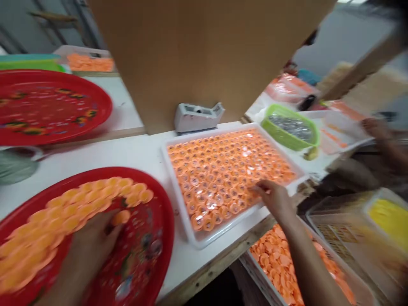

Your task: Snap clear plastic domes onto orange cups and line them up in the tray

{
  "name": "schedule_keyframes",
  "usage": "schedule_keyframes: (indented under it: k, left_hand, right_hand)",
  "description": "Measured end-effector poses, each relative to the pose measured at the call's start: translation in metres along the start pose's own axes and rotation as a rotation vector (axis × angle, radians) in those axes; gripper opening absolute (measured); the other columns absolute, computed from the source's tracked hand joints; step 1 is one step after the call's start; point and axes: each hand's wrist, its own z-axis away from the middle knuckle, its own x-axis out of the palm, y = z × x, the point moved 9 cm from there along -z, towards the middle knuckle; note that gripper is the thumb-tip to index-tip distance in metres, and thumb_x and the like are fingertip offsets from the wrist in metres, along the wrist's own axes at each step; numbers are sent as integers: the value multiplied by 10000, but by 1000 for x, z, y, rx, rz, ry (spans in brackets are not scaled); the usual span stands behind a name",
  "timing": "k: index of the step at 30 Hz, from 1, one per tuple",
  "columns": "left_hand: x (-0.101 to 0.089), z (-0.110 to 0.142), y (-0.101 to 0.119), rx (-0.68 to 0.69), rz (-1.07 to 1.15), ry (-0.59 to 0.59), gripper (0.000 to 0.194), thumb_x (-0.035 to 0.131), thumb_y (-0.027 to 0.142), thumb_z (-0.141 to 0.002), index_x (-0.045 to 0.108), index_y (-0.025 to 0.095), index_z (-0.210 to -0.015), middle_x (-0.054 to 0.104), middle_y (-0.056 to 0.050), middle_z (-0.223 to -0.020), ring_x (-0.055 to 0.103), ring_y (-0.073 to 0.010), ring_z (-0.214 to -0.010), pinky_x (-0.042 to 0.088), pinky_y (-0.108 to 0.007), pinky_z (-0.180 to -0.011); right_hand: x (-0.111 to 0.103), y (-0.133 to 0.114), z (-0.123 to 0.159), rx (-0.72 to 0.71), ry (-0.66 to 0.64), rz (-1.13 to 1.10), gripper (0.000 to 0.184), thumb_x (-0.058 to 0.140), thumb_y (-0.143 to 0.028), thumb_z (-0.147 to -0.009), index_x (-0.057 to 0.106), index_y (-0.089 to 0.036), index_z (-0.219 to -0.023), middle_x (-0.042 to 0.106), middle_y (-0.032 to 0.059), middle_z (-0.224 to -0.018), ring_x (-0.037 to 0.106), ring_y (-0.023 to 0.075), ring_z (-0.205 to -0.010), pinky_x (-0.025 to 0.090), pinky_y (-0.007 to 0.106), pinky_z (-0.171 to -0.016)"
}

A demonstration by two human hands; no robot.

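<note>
My left hand is over a round red tray printed with flowers, its fingers and thumb closed on a small orange disc. Rows of overlapping orange discs cover the upper left part of that tray. To the right lies a white rectangular tray, filled with rows of orange round pieces with dark centres and a glossy surface. At its right front part, my right hand reaches in with fingers pinched at the pieces. Whatever is between those fingertips is too small to tell.
A tape dispenser stands behind the white tray, against a brown cardboard panel. Another red tray is at back left. A green basket sits at right. Below the table edge is a bin of orange pieces. A co-worker's hand shows at far right.
</note>
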Motion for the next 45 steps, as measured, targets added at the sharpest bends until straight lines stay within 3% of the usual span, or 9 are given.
schedule_keyframes:
  k: [4, 9, 12, 20, 27, 34, 38, 40, 45]
  left_hand:
    - [-13, 24, 12, -103, 16, -76, 179, 557, 345, -781, 642, 213, -868, 709, -51, -915, 657, -256, -876, 511, -359, -787]
    - [-28, 59, -7, -299, 183, -63, 115, 629, 324, -750, 620, 218, -795, 697, -9, -790, 654, -207, -739, 502, -290, -639]
    - [-28, 76, -20, -366, 346, -81, 168, 645, 328, -729, 637, 203, -840, 695, -21, -797, 652, -203, -736, 508, -288, -633]
    - [-26, 105, -53, -571, 623, -60, 191, 681, 284, -688, 668, 174, -843, 681, -18, -807, 644, -186, -731, 525, -282, -635]
    - [1, 122, -55, -768, 1330, -96, 396, 712, 399, -775, 670, 147, -1076, 691, -70, -982, 689, -189, -765, 584, -315, -709]
    - [6, 120, -52, -784, 1564, -81, 275, 710, 291, -806, 715, 132, -1032, 681, -102, -1089, 676, -220, -932, 554, -373, -900]
    - [10, 115, -41, -742, 1508, -116, 293, 728, 308, -782, 722, 158, -1034, 669, -87, -1067, 639, -227, -950, 574, -369, -826]
    - [13, 113, -34, -738, 1472, -139, 303, 733, 323, -770, 726, 164, -1027, 665, -84, -1024, 623, -237, -959, 576, -349, -781]
    - [15, 107, -19, -722, 1424, -179, 306, 736, 340, -757, 733, 175, -1015, 651, -73, -1001, 615, -224, -921, 570, -349, -774]
  right_hand:
    - [13, -65, 58, -178, 139, -48, 230, 618, -424, -796, 712, -225, -864, 733, 74, -852, 643, 243, -699, 469, 353, -670]
    - [109, -219, 161, -691, -455, -406, 227, 473, -155, -921, 682, -244, -935, 683, 34, -839, 647, 176, -770, 512, 267, -680]
    - [154, -269, 185, -770, -539, -342, 332, 412, -13, -877, 674, -204, -951, 654, 63, -888, 623, 187, -806, 512, 281, -696]
    - [215, -309, 242, -974, -774, -123, 196, 583, -15, -791, 643, -171, -895, 607, 47, -893, 586, 179, -805, 488, 268, -714]
    - [226, -311, 266, -1108, -691, 116, 297, 526, 54, -735, 651, -117, -943, 639, 99, -888, 588, 239, -832, 513, 343, -775]
    - [219, -291, 220, -727, -767, -257, 367, 477, 33, -740, 670, -186, -962, 658, 61, -891, 620, 184, -809, 511, 293, -738]
    - [222, -267, 197, -159, -925, -751, 45, 611, -166, -790, 626, -192, -824, 620, 4, -752, 607, 153, -693, 492, 263, -624]
    - [224, -261, 196, 78, -985, -981, 156, 715, -261, -760, 618, -190, -859, 612, -17, -725, 589, 126, -646, 467, 233, -589]
    - [221, -266, 201, 210, -1080, -1222, 312, 782, -263, -744, 672, -191, -1028, 639, -1, -772, 568, 103, -686, 447, 208, -623]
